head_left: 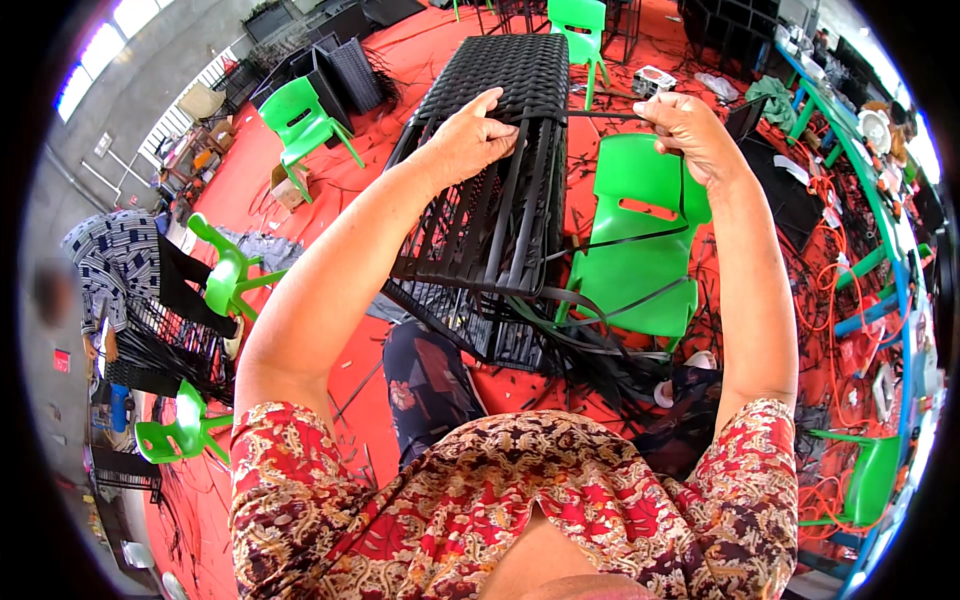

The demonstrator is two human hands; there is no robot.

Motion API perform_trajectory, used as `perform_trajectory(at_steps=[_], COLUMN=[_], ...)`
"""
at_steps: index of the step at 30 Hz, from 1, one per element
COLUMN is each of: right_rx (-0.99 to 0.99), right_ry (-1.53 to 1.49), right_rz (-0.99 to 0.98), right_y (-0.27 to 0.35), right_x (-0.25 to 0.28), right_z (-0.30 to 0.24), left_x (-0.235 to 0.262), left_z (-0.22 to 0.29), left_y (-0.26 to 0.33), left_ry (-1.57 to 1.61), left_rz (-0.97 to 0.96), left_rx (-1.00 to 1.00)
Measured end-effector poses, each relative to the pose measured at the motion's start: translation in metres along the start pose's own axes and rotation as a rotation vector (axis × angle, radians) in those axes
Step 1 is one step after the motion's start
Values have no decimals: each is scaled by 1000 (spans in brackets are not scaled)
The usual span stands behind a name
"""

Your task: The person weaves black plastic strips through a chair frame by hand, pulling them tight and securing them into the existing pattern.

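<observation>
In front of me stands a black woven furniture piece (505, 75), its far part closely woven and its near part bare lengthwise strips over a frame. My left hand (468, 140) rests at the edge of the weave, thumb and forefinger apart, other fingers curled under and partly hidden. My right hand (690, 132) is raised to the right of the piece, thumb and fingers pinched on a black flat weaving strip (605, 115). That strip runs taut from the weave to my fingers. A loose length hangs below the right hand across the green chair (632, 270).
Black strips (600, 365) lie tangled below the piece. More green chairs (300, 115) stand around on the red floor covering (330, 235). A cluttered green-edged bench (885, 215) lines the right side. At left another person (125, 265) bends over black framework.
</observation>
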State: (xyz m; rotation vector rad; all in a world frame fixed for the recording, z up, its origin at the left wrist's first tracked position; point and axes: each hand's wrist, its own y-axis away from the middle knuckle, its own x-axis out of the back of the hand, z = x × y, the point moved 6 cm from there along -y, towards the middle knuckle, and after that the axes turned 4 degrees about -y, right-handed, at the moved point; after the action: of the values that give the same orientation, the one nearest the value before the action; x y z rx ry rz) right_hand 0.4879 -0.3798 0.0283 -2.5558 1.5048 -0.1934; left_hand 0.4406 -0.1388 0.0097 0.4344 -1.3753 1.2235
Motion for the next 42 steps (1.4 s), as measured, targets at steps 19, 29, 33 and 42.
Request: perform_trajectory(at_steps=[19, 29, 33, 42], right_rx=[178, -127, -148, -146], right_ry=[538, -497, -595, -634], right_rz=[-110, -1, -48, -94], right_y=[-24, 40, 65, 61], right_x=[-44, 19, 8, -26], right_z=[-21, 83, 98, 104], left_x=[3, 10, 14, 20], left_z=[3, -2, -1, 2], left_y=[2, 5, 7, 12], left_ry=[-23, 43, 23, -34], left_rz=[-23, 6, 16, 3], left_rx=[68, 78, 40, 30])
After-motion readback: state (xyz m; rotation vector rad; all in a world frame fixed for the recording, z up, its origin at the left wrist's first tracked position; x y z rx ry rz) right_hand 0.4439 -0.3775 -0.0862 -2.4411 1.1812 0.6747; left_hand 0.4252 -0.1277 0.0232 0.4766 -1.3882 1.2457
